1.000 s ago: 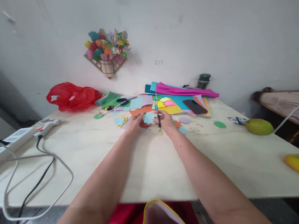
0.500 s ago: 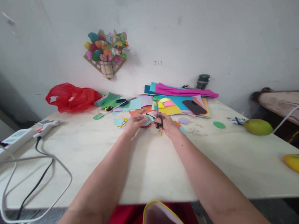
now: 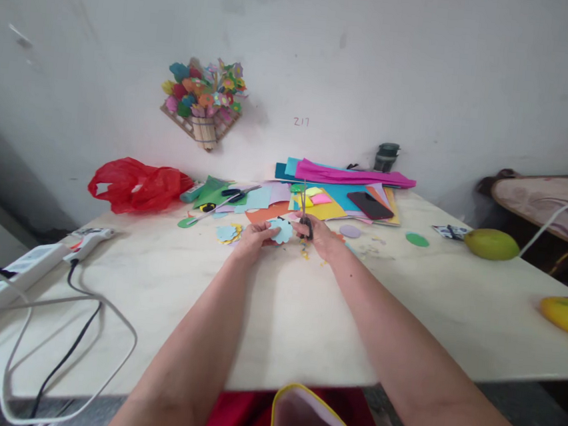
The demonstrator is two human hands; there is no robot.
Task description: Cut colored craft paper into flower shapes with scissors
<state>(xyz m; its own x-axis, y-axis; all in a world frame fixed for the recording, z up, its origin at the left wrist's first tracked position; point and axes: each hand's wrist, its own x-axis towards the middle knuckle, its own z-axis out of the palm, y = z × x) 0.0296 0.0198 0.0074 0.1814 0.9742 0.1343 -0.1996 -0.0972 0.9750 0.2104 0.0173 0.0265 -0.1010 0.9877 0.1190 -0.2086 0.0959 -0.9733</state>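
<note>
Between the fingers and thumb of my left hand (image 3: 255, 237) is a light blue paper flower (image 3: 281, 231) with a scalloped edge. My right hand (image 3: 322, 237) is closed round the black handles of a pair of scissors (image 3: 305, 223), whose blades point up and away from me. The scissors are just right of the flower, apart from it. Left of my hands lie cut scalloped shapes (image 3: 228, 234) in light blue and yellow. Small yellow scraps (image 3: 305, 255) are scattered below the scissors.
Coloured paper sheets (image 3: 335, 208) and a dark phone (image 3: 370, 206) lie at the back. Other scissors (image 3: 234, 195) and a red plastic bag (image 3: 138, 185) are to the left. A green disc (image 3: 417, 239) and a mango (image 3: 492, 244) lie right; power strips (image 3: 28, 265) with cables, left.
My left fingers have closed on the light blue flower, which now faces up flat and shows whole. The scissors stay in my right hand, blades more upright.
</note>
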